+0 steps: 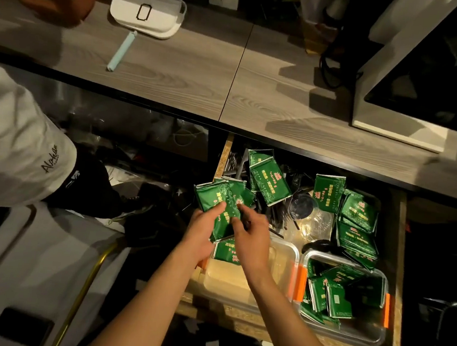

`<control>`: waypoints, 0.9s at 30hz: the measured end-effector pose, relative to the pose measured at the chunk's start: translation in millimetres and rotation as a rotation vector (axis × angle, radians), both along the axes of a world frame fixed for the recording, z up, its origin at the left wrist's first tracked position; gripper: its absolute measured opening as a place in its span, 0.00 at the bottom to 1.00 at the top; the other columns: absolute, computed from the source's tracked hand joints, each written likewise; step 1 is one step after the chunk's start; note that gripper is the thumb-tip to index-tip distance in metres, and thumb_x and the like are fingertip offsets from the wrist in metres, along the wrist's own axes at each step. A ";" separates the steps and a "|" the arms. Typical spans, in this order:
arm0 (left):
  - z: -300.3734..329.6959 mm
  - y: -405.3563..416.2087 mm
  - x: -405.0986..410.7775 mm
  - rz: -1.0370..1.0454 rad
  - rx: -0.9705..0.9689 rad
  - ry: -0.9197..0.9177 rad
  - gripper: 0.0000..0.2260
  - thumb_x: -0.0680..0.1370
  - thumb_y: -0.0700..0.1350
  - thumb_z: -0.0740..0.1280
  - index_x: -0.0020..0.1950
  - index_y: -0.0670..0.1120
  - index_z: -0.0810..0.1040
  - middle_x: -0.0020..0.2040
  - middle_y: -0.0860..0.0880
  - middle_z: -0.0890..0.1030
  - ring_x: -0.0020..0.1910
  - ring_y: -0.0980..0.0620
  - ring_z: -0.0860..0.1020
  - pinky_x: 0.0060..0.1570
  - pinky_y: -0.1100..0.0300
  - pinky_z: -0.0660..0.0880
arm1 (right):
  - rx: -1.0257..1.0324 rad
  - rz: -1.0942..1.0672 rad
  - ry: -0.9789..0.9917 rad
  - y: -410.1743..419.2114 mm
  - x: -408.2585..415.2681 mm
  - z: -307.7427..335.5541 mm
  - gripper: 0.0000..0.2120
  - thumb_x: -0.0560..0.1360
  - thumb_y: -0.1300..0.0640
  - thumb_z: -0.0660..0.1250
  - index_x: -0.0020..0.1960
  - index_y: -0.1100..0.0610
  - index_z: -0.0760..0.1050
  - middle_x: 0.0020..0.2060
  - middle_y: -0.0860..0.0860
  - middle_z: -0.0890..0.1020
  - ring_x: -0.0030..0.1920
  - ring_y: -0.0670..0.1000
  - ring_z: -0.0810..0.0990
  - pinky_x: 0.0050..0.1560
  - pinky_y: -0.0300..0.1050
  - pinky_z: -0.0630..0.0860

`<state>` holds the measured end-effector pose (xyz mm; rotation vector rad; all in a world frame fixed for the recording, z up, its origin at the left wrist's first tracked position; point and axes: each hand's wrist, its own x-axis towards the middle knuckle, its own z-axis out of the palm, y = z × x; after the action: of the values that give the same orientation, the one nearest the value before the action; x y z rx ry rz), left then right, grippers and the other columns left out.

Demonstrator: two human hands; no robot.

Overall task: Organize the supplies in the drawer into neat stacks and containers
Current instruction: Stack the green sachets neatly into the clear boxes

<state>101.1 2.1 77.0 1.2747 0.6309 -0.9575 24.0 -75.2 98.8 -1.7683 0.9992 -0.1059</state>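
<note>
Your left hand (198, 232) holds a fanned stack of green packets (220, 204), fingers curled under and thumb on top, above the open drawer (396, 272). Your right hand (249, 236) seems to pinch the stack's edge, though its fingertips are partly hidden. More green packets fill the right container (373, 334); the left container (283, 261) holds one.

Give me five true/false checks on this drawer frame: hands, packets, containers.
1. The left hand holds a bunch of green packets. True.
2. The right-side container is empty. False: green packets lie in it.
3. The right hand rests on the counter. False: it is at the held packets, over the drawer.
4. Loose packets lie along the drawer's right side. True.
5. The containers' clips are blue. False: orange.
</note>
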 end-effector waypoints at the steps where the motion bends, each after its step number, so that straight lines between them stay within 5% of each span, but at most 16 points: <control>1: -0.6 3.4 1.8 0.003 -0.019 0.001 0.38 0.57 0.60 0.81 0.65 0.50 0.77 0.64 0.45 0.80 0.63 0.42 0.79 0.61 0.38 0.76 | -0.053 -0.015 0.015 -2.2 2.2 -1.2 0.23 0.79 0.56 0.66 0.74 0.53 0.68 0.61 0.49 0.73 0.62 0.48 0.73 0.63 0.44 0.72; 5: 3.6 9.9 7.5 -0.029 -0.135 0.015 0.37 0.60 0.56 0.83 0.65 0.47 0.78 0.62 0.42 0.82 0.58 0.41 0.82 0.56 0.42 0.80 | 0.166 -0.028 -0.062 3.2 15.5 -0.6 0.22 0.83 0.57 0.59 0.76 0.52 0.63 0.67 0.46 0.74 0.64 0.40 0.74 0.64 0.37 0.72; 8: 13.2 11.5 9.3 -0.087 -0.210 0.057 0.10 0.78 0.46 0.70 0.58 0.46 0.82 0.51 0.45 0.86 0.48 0.49 0.86 0.42 0.56 0.81 | 0.138 0.040 -0.053 7.3 22.5 -3.4 0.19 0.83 0.56 0.58 0.74 0.56 0.68 0.70 0.50 0.74 0.69 0.45 0.72 0.72 0.46 0.67; 9: 15.0 12.9 10.4 -0.092 -0.234 0.069 0.09 0.81 0.44 0.66 0.57 0.45 0.82 0.49 0.45 0.87 0.46 0.49 0.86 0.41 0.58 0.81 | 0.128 0.052 -0.043 7.2 24.9 -2.5 0.19 0.83 0.57 0.58 0.73 0.58 0.68 0.71 0.53 0.72 0.70 0.46 0.69 0.74 0.46 0.64; 13: 9.8 21.2 17.2 -0.073 -0.230 0.074 0.12 0.81 0.44 0.65 0.61 0.42 0.80 0.54 0.41 0.85 0.51 0.44 0.85 0.49 0.52 0.79 | 0.004 0.171 -0.035 3.7 30.3 -7.4 0.16 0.82 0.61 0.60 0.68 0.62 0.74 0.65 0.56 0.77 0.65 0.48 0.72 0.70 0.44 0.66; 16: 2.8 23.0 22.6 -0.081 -0.171 0.054 0.15 0.78 0.45 0.68 0.63 0.42 0.79 0.57 0.39 0.84 0.53 0.41 0.84 0.52 0.48 0.78 | 0.131 -0.006 -0.056 -4.7 30.7 -18.7 0.15 0.82 0.59 0.62 0.68 0.58 0.75 0.62 0.53 0.79 0.61 0.49 0.78 0.65 0.48 0.74; 19: -7.3 23.6 30.9 -0.071 -0.138 0.032 0.13 0.80 0.45 0.67 0.62 0.41 0.78 0.55 0.38 0.84 0.51 0.40 0.84 0.51 0.47 0.79 | 0.126 -0.241 0.012 -18.0 35.0 -35.6 0.19 0.80 0.60 0.64 0.70 0.59 0.71 0.59 0.51 0.79 0.56 0.50 0.80 0.59 0.47 0.78; 24: -17.6 23.6 46.9 -0.086 -0.101 0.018 0.06 0.81 0.44 0.66 0.55 0.43 0.79 0.46 0.42 0.86 0.45 0.44 0.85 0.44 0.51 0.79 | 0.006 -0.157 0.257 -35.5 49.6 -88.9 0.31 0.72 0.53 0.74 0.71 0.59 0.68 0.60 0.54 0.79 0.59 0.56 0.78 0.61 0.57 0.78; 27: -24.9 22.3 52.5 -0.076 -0.050 0.015 0.09 0.79 0.45 0.69 0.57 0.44 0.79 0.50 0.41 0.86 0.46 0.43 0.85 0.43 0.51 0.80 | -0.064 -0.120 0.316 -36.8 58.5 -110.3 0.26 0.72 0.51 0.75 0.66 0.57 0.72 0.55 0.53 0.82 0.56 0.56 0.80 0.57 0.57 0.79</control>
<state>153.6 24.4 52.0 1.2552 0.5704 -1.0402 82.6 -112.1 -11.5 -1.8181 1.3421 0.0703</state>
